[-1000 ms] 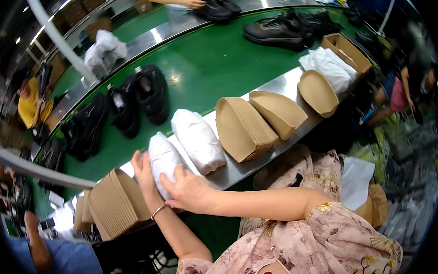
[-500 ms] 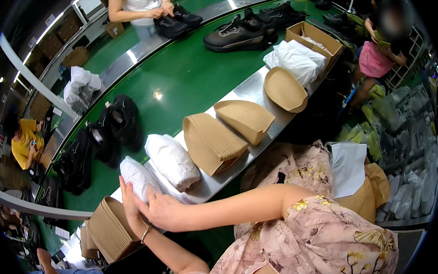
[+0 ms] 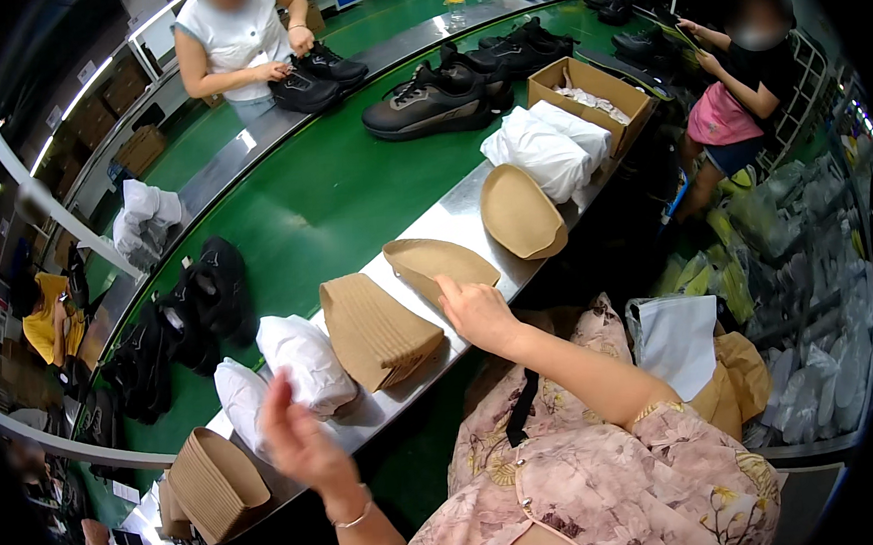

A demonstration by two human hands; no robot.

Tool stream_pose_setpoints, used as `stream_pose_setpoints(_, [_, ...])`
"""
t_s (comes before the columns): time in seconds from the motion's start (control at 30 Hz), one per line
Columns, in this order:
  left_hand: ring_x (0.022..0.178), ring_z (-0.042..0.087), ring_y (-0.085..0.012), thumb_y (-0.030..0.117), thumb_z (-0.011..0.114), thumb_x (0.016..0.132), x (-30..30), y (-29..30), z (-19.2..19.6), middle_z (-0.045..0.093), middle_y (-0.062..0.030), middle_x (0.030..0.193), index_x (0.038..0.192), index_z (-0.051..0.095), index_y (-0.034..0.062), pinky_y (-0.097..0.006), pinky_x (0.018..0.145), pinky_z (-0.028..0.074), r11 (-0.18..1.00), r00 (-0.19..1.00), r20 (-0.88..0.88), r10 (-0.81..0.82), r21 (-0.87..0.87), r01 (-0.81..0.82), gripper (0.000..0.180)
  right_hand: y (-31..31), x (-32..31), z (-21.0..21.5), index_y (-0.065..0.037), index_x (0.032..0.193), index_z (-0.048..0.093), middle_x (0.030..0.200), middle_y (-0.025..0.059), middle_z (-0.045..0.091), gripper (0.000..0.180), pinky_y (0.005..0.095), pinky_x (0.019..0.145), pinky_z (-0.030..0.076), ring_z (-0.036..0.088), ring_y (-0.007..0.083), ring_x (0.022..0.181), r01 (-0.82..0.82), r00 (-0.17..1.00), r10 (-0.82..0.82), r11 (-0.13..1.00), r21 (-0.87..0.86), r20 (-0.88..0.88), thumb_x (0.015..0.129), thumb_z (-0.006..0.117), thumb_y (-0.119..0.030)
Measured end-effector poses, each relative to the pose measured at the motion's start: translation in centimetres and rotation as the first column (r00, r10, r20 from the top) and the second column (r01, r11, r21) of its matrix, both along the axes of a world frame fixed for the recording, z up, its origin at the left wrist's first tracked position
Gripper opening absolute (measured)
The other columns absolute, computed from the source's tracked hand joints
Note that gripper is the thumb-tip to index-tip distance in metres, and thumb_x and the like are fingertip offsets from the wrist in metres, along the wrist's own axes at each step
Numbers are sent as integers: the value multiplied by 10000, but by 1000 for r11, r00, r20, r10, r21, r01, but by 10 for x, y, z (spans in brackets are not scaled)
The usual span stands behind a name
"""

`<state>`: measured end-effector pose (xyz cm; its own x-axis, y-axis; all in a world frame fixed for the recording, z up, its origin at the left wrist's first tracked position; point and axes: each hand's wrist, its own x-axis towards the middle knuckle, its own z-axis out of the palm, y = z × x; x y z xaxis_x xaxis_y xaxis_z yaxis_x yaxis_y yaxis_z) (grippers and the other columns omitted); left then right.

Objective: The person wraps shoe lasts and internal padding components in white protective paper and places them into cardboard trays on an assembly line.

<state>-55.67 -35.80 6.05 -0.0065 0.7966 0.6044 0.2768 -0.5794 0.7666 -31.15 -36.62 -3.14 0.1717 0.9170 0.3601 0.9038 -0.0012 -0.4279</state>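
My right hand (image 3: 481, 317) is at the near edge of a curved brown cardboard insert (image 3: 438, 264), its fingers closed at that edge. My left hand (image 3: 305, 448) is raised in front of the white paper-wrapped bundles, a little blurred, with fingers stretched and nothing in it. Behind it, one wrapped bundle (image 3: 241, 394) lies partly hidden beside a second wrapped bundle (image 3: 305, 360). A nested stack of cardboard inserts (image 3: 380, 326) stands between that second bundle and the insert at my right hand. Farther right lies another single insert (image 3: 521, 212).
More wrapped bundles (image 3: 549, 151) lie by an open carton (image 3: 591, 98) at the far right. Another insert stack (image 3: 215, 486) stands at the left. Black shoes (image 3: 220, 291) rest on the green conveyor (image 3: 303, 211). Across it, a person (image 3: 236, 60) handles shoes; bagged items (image 3: 802, 370) fill a rack at right.
My hands have parted: the left came off the wrapped bundle and lifted toward me, while the right moved right to the cardboard insert. The whole view has shifted a little.
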Motion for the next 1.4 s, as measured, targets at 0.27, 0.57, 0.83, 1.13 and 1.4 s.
stream_pose_setpoints(0.27, [1067,548,-260,-21,541,840,109,-22,-25,562,-171,1153,1143,508,-41,-324,905,427,907,904,-104,-415,-118,403,305,-4,25,34,-28,1020,504,868,136,590,290,419,741,451,582,297,820,71,994,-88,969,238,64,798,589,-194])
stream_pose_setpoints(0.57, [1125,491,-206,86,514,906,215,29,43,483,-160,1224,1244,388,-36,-303,932,407,389,602,303,-739,-538,748,381,-35,252,2,17,1330,247,1259,277,395,938,416,969,360,409,399,1164,619,783,-544,727,297,-302,646,778,-344])
stream_pose_setpoints(0.83, [1122,464,-227,247,565,886,376,105,-20,434,-189,1252,1292,343,-27,-311,931,401,400,712,78,-698,-781,479,538,-13,238,-20,62,1209,352,1081,254,497,759,455,891,385,485,419,1015,580,778,-468,791,193,-420,654,744,-277])
stream_pose_setpoints(1.13, [1165,450,-230,237,587,878,423,127,-6,485,-165,1221,1290,342,-30,-336,976,374,585,875,251,-413,-664,466,548,-12,268,52,68,1239,309,1205,276,417,764,456,890,409,466,397,1062,512,855,-414,774,373,-313,673,732,-223])
stream_pose_setpoints(1.4, [964,588,-241,282,622,833,438,180,41,592,-144,1052,1144,504,-19,-374,854,476,-10,400,901,169,-404,914,449,42,267,136,69,1118,425,1038,178,545,610,325,811,445,541,202,943,284,365,-142,958,-35,-920,702,729,-257])
